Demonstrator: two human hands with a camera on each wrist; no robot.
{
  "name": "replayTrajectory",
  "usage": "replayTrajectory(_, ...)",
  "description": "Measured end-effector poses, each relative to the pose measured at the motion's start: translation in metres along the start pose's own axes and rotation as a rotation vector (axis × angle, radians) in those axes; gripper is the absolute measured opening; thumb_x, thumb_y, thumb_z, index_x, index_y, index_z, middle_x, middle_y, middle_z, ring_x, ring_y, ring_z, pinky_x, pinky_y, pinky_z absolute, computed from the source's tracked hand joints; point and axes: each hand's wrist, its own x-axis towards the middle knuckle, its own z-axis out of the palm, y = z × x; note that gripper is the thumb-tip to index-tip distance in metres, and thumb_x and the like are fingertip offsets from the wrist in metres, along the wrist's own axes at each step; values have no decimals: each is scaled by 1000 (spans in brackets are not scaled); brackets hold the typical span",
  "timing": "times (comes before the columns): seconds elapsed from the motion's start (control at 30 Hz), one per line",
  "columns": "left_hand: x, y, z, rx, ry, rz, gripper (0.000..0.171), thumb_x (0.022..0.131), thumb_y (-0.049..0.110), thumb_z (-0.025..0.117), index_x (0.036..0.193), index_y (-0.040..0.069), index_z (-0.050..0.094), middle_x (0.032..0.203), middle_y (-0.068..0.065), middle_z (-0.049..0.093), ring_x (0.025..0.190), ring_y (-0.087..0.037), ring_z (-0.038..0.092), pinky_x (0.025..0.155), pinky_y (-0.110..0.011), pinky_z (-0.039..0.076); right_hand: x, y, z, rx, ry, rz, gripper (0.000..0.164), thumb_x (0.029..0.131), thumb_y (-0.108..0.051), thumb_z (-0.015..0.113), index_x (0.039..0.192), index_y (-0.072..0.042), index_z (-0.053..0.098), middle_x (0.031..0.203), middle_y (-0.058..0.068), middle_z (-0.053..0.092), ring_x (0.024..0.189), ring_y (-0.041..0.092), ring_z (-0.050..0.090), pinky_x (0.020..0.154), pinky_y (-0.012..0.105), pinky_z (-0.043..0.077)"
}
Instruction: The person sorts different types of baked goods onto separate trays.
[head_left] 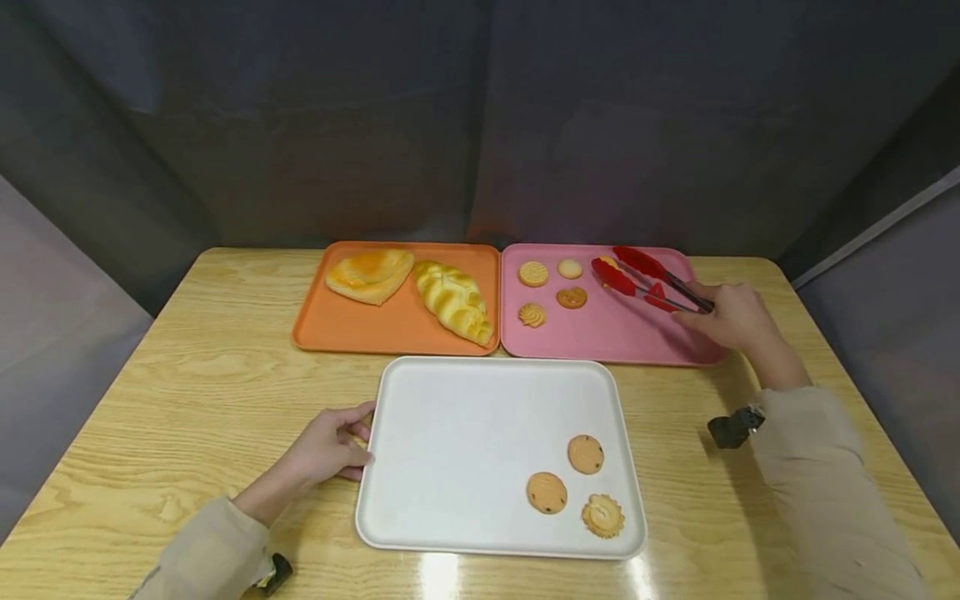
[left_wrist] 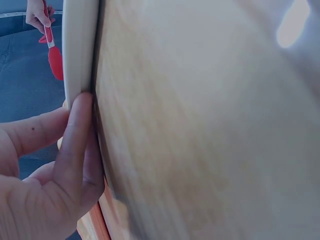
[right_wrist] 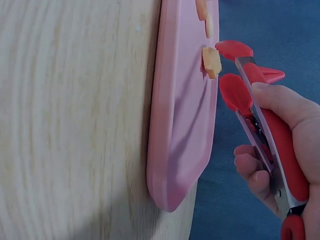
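Observation:
My right hand [head_left: 738, 317] grips red-tipped metal tongs [right_wrist: 280, 145]. The tongs' red heads stand apart over the pink tray [head_left: 622, 333], close to a yellowish cookie [right_wrist: 212, 62] partly hidden behind them in the head view. My left hand [head_left: 330, 446] holds the left rim of the white tray [head_left: 465, 450] with its fingertips, as the left wrist view shows closely. Lying at the white tray's right side are two round speckled cookies [head_left: 547, 492] and a scalloped cookie [head_left: 603, 516]. The pink tray also carries a round cookie [head_left: 533, 273], a pretzel-shaped cookie [head_left: 572, 297] and a swirl cookie [head_left: 532, 314].
Left of the pink tray, an orange tray [head_left: 375, 333] holds a flat golden pastry [head_left: 370, 275] and a braided loaf [head_left: 453, 302]. All trays lie on a wooden table [head_left: 225, 375]. Dark curtains [head_left: 480, 125] rise behind its back edge.

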Motion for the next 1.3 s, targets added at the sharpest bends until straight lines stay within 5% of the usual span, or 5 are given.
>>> replayTrajectory(0.37,0,3,1,5,11,-14,70,73,-18,58,137,-7,31,89,-13,46,61,-15,54,54,-35,56,-34,-5,-12,10,144,-130,61,74,-31,74,120,5,55,45,-2,37,49,20,31,44,28,23)
replayTrajectory(0.6,-1,3,1,0,6,-9,71,73,-18,58,137,-8,30,89,-13,45,61,-15,54,54,-35,56,-58,-7,-18,20,222,-229,58,68,-26,79,112,6,61,61,17,61,54,24,45,49,32,32)
replayTrajectory(0.83,-1,2,1,-3,9,-3,71,72,-19,58,137,-8,31,88,-14,46,62,-16,51,53,-35,56,-78,-11,-23,23,316,-398,56,64,-33,80,103,6,67,62,10,62,49,12,33,44,22,25)
replayTrajectory(1.17,-2,3,1,13,1,-9,71,73,-18,58,138,-8,30,89,-14,45,64,-16,56,54,-34,56,-111,-28,-29,113,266,-506,54,63,-36,81,103,-2,69,58,-16,35,50,-3,26,43,9,20)
replayTrajectory(1.3,-2,4,0,11,-5,-8,71,74,-18,58,138,-7,29,90,-14,45,64,-17,56,54,-34,56,-124,-34,-28,150,229,-542,49,68,-41,75,105,-10,69,61,-19,36,51,-6,29,43,7,23)
